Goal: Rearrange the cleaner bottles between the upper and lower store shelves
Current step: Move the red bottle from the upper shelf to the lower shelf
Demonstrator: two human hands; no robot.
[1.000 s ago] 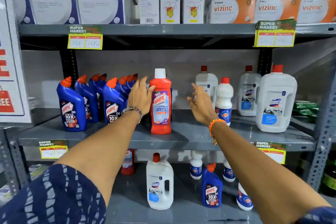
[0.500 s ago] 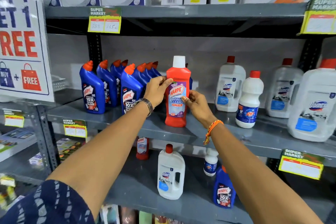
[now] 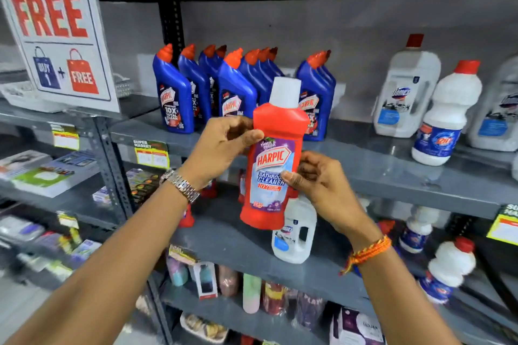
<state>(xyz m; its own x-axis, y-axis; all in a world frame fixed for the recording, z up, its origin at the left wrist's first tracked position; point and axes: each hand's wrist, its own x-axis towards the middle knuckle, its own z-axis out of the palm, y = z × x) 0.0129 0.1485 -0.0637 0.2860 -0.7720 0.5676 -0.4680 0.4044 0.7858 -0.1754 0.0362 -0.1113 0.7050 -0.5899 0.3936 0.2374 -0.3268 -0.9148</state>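
Glossy red plastic bottle (image 3: 276,165) with a paper label; matt grey metal shelf (image 3: 392,171).

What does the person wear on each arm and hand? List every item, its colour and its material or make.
Both forearms are bare, with no sleeves in view. The left wrist carries a silver metal watch with a linked band. The right wrist has an orange and yellow braided thread band with loose ends hanging. The left hand and right hand show no gloves or rings.

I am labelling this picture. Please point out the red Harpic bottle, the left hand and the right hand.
red Harpic bottle (image 3: 276,120): head view, on its red shoulder.
left hand (image 3: 221,148): head view, on its back.
right hand (image 3: 322,187): head view, on its back.
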